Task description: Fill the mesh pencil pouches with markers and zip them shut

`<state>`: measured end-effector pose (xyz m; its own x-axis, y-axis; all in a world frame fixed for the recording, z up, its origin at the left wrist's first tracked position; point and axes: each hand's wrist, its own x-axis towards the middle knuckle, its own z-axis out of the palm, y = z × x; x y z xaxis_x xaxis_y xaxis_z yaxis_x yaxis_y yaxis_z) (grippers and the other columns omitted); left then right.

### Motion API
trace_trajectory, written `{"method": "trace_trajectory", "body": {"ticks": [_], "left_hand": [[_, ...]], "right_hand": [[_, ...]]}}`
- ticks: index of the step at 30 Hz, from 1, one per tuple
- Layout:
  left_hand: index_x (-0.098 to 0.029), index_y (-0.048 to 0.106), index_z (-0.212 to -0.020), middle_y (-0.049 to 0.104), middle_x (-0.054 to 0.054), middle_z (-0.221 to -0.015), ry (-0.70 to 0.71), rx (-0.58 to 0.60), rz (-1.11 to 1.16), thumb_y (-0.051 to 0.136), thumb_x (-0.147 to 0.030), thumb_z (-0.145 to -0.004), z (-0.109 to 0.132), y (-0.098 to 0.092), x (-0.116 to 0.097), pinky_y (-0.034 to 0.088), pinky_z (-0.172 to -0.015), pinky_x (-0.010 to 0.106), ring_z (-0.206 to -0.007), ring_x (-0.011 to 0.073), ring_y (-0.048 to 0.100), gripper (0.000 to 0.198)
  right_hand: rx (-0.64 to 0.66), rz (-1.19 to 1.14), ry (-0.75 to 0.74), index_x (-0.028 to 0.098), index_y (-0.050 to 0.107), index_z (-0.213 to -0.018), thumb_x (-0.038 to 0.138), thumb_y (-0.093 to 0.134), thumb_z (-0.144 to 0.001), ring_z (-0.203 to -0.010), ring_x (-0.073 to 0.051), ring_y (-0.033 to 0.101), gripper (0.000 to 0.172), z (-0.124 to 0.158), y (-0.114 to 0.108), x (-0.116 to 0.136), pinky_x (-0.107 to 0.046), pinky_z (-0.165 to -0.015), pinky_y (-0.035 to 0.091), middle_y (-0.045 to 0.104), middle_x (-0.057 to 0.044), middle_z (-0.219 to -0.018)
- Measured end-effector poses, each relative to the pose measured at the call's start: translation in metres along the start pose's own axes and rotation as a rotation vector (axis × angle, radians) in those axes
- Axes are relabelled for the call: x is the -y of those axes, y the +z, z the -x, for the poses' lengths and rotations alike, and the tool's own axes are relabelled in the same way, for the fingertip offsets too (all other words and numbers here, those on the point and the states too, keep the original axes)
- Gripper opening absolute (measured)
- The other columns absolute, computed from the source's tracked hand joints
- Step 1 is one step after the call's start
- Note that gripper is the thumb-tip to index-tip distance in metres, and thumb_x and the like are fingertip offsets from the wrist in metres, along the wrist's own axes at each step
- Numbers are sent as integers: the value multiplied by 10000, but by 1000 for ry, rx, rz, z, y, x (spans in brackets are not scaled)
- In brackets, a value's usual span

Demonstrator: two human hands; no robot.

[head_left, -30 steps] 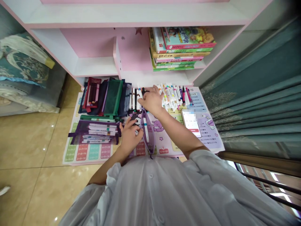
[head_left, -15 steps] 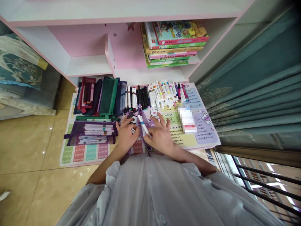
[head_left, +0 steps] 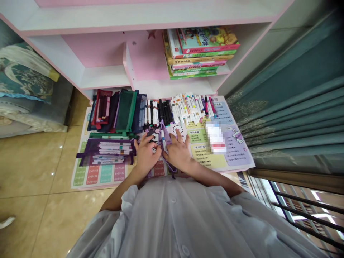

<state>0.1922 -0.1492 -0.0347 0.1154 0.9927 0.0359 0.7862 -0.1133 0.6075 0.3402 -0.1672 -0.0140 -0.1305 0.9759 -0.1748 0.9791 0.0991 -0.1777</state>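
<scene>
A purple mesh pencil pouch (head_left: 167,138) stands between my hands with its mouth spread apart. Inside it lies a white marker (head_left: 163,139) with a blue band, partly hidden by my fingers. My left hand (head_left: 147,152) pinches the pouch's left edge between thumb and fingers, other fingers spread. On the opposite edge, my right hand (head_left: 177,152) grips the pouch, its thumb beside the marker. Ahead are black markers (head_left: 164,111) and a heap of white markers (head_left: 189,107). To the left rests a filled purple pouch (head_left: 107,152) holding several white markers.
A printed mat (head_left: 199,161) lies beneath everything. Green pouch (head_left: 125,111) and red pouch (head_left: 103,109) sit at the back left. A blurred white item (head_left: 216,139) lies right. Behind stands a pink-edged shelf (head_left: 150,27) with stacked books (head_left: 201,53); a curtain (head_left: 268,93) hangs right.
The white markers have sunk deeper into the pouch between my hands, and its mouth is narrower. My right hand has shifted slightly left toward my left hand. The view has moved a little.
</scene>
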Motion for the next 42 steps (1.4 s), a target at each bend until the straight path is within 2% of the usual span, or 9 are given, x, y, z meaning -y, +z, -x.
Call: {"method": "trace_trajectory", "body": {"ticks": [3,6,10,15,17,21,27,36,42], "left_hand": [[-231,662,-657,706,52,-1300,14,2,12,668,-232,-818,0,0,2,138,-1238,701,-1429,335,476,161],[-224,663,-660,703,61,-1304,33,4,24,660,-242,-826,0,0,2,142,-1232,703,-1434,335,469,167],[-228,672,-658,703,57,-1305,22,15,27,657,-257,-839,1,-1,1,140,-1229,703,-1443,330,458,184],[-227,681,-675,701,57,-1305,21,15,25,659,-245,-835,1,-1,2,134,-1216,723,-1442,332,460,163],[-224,678,-671,701,63,-1304,15,16,28,663,-240,-833,1,-1,3,127,-1218,723,-1439,336,463,164],[-226,672,-667,692,62,-1324,17,20,37,666,-228,-827,2,-2,3,111,-1220,728,-1445,339,454,159],[-220,658,-651,696,64,-1320,16,36,34,667,-226,-824,2,-3,2,122,-1213,734,-1449,340,450,174],[-226,668,-652,694,71,-1323,4,38,36,667,-228,-826,1,-2,1,112,-1212,740,-1450,343,448,174],[-230,674,-653,690,78,-1325,17,34,31,674,-246,-833,1,0,3,128,-1222,721,-1444,335,455,181]], "right_hand": [[-66,-36,-25,208,817,-958,394,597,-904,-1521,-441,263,293,-1,-4,-5,-749,-1150,224,533,-152,-1529],[-245,-114,-9,220,815,-891,405,577,-916,-1494,-419,322,302,-12,-20,-10,-695,-1153,271,585,-125,-1475],[-409,-194,34,203,790,-811,364,585,-900,-1507,-405,295,275,-51,-49,-10,-635,-1168,283,578,-116,-1464],[-168,-248,24,195,791,-874,345,647,-848,-1450,-375,366,209,-127,-63,2,-622,-1139,348,571,-119,-1460],[-44,-205,32,165,786,-989,341,650,-845,-1437,-389,371,265,-155,-59,6,-653,-1126,349,567,-169,-1447],[30,-148,22,118,721,-1198,388,651,-849,-1472,-432,294,447,-187,-48,12,-692,-1120,321,496,-229,-1501],[69,-96,58,84,642,-1311,433,665,-846,-1512,-444,225,582,-197,-39,16,-722,-1146,249,463,-254,-1524],[23,-119,87,75,633,-1327,450,643,-839,-1519,-439,237,616,-198,-36,14,-731,-1165,219,477,-248,-1521],[-178,-284,92,148,782,-942,393,607,-847,-1524,-426,249,316,-161,-57,-1,-713,-1163,265,544,-153,-1485]]}}
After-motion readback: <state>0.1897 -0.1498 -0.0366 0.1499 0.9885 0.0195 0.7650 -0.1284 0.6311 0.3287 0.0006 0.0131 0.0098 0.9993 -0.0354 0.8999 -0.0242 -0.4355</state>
